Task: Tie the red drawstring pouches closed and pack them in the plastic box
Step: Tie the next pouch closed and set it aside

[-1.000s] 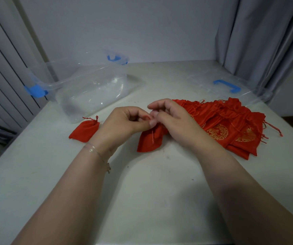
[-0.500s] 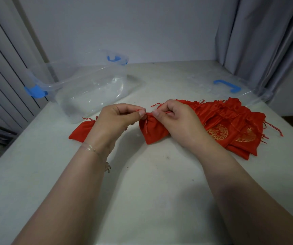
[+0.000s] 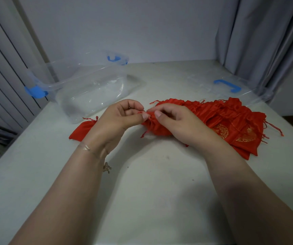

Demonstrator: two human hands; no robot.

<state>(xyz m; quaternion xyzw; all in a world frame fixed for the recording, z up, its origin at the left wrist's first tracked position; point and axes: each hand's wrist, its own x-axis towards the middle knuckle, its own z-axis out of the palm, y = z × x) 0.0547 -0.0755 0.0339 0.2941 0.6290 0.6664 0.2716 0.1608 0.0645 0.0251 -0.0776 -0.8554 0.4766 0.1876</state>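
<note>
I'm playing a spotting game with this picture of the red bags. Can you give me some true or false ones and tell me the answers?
1. Both hands are holding one red pouch at its gathered top. True: the left hand and right hand pinch it there.
2. The plastic box is full of red pouches. False: none can be seen inside it.
3. One small pouch lies alone on the table by the left wrist. True.
4. The pile of pouches sits left of the box. False: it lies to the right, behind the right hand.
5. The lid is on the box. False: it lies apart on the table, far right.
</note>
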